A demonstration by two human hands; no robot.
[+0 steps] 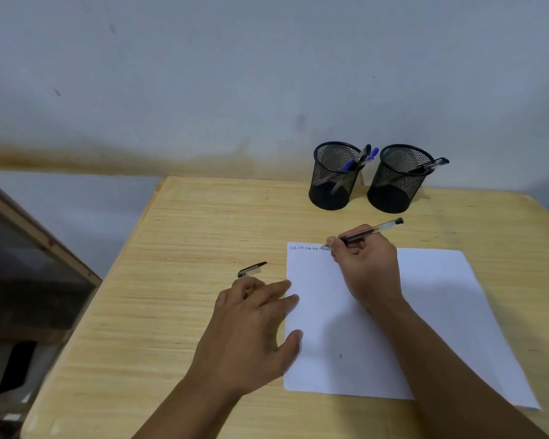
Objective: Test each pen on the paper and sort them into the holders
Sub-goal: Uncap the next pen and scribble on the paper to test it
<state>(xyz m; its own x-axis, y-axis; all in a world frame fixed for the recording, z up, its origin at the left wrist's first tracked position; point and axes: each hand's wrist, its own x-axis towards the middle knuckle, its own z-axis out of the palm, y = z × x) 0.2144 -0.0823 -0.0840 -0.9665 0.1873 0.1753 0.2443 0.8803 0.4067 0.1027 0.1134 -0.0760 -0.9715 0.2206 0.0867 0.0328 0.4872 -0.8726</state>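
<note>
The pen [366,232] was pinched in the right hand [366,267], tip on the paper [425,312], barrel slanted toward the holders [400,179] just beyond, left hand [254,324] flat, grip released.

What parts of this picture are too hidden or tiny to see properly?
Head view only:
- The scribbles at the top of the paper: too small to read.
- Pen tip: the right hand hides much of the pen.
- Pens in the left holder and the right holder: mesh and overlap blur the count.
- Paper under the left hand: fingers cover its edge.
- Pen cap: too small for detail.
</note>
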